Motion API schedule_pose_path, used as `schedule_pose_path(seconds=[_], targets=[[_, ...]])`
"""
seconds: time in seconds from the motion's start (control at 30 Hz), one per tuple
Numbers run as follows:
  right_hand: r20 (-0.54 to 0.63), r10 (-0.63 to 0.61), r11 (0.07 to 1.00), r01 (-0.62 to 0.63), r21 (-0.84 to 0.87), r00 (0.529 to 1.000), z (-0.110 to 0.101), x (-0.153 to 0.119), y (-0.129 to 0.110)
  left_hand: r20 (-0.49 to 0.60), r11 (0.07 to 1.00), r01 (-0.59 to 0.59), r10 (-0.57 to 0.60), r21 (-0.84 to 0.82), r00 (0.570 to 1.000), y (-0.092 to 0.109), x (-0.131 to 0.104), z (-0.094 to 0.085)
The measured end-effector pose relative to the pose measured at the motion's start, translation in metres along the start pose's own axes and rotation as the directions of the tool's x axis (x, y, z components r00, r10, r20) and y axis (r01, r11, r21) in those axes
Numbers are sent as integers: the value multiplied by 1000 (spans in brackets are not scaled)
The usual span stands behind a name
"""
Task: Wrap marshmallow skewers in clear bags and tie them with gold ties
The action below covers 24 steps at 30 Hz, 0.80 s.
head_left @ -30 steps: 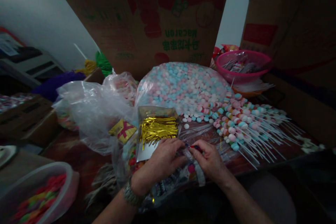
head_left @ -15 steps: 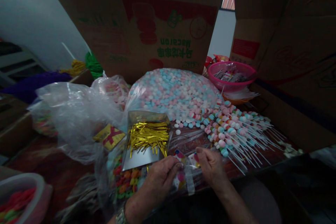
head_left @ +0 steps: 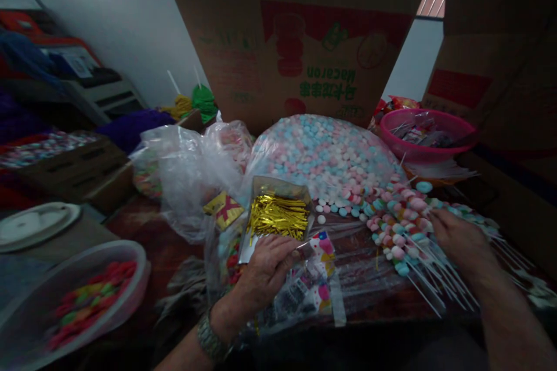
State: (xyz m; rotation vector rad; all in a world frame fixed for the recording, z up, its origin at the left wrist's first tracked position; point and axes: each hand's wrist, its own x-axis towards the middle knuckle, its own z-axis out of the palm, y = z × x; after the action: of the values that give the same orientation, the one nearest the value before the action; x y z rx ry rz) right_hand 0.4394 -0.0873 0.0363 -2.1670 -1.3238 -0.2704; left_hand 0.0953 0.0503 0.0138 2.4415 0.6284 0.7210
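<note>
The left hand [head_left: 265, 266] seems to pinch the edge of a small clear bag [head_left: 322, 249] with bright dots on it, near the front of the table [head_left: 150, 223]. The right hand [head_left: 463, 243] is at the pile of sweet sticks [head_left: 398, 226], fingers bent; I cannot tell if they grip one. This looks like the picking-out step. Taking one calls for a soft pinch and a slow pull, as the sticks cross and could snag. The sweets look round and puffy, on thin, straight white sticks. The gold ties [head_left: 278, 214] are shiny and crinkly. The big bag [head_left: 322, 151] looks thin and bulgy.
</note>
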Motion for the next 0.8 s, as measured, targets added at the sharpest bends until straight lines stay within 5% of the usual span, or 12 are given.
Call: schedule_pose_path(seconds=[0.1, 0.2, 0.37, 0.47, 0.53, 0.7, 0.8], targets=[[34, 17, 983, -23, 184, 999, -13, -42, -2, 18, 1000, 3, -3, 4, 1000, -4, 2, -4], [120, 135, 873, -175, 455, 984, -7, -74, -24, 31, 1000, 17, -16, -24, 999, -6, 7, 2], [409, 213, 368, -460, 808, 888, 50, -89, -83, 75, 995, 74, -69, -71, 995, -6, 12, 28], [473, 289, 44, -505, 862, 832, 81, -88, -113, 76, 994, 109, -107, -28, 991, -4, 10, 36], [506, 314, -85, -506, 858, 804, 92, -86, -127, 78, 996, 87, -86, -10, 993, -2, 7, 35], [620, 186, -64, -620, 782, 763, 99, -85, -143, 118, 999, 35, -34, -9, 992, 3, 1, 27], [586, 253, -6, -604, 797, 770, 100, -86, -149, 116, 996, 58, -51, -60, 992, 5, -1, 28]])
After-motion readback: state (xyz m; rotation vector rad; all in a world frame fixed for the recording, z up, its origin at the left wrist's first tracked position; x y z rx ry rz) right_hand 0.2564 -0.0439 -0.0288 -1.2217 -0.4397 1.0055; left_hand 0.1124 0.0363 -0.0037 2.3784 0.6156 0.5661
